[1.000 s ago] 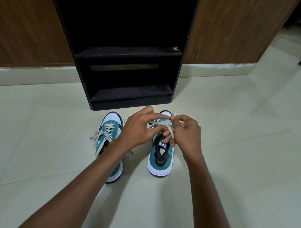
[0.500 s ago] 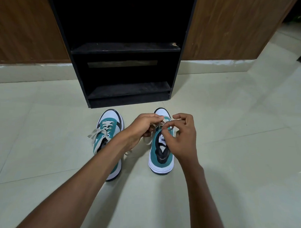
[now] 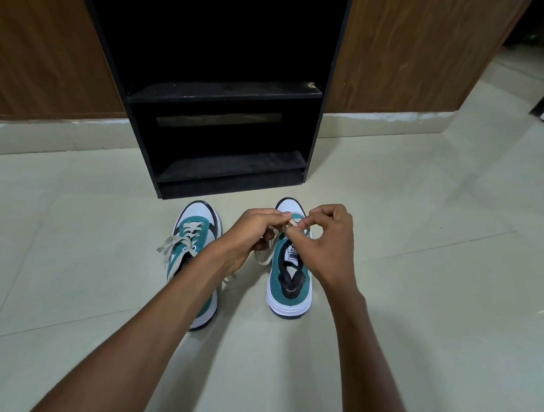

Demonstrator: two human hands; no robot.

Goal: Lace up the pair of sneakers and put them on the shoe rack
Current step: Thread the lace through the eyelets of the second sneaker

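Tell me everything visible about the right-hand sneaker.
The right-hand sneaker is teal with a white toe cap, thick white sole, black collar and a branded tongue label. It stands upright on the tiled floor, toe toward the shoe rack. The left hand and right hand pinch its beige lace above the eyelets.

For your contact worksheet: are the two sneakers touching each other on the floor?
Apart. The head view shows bare floor tile between the left sneaker and the right sneaker near their heels.

Pretty even, soft indoor light, floor tiles [image 3: 416, 272] bright-ish with faint shadows under the arms. Shoe rack [image 3: 219, 90] interior goes pitch black. Wide-angle bends the edges; sharp overall.
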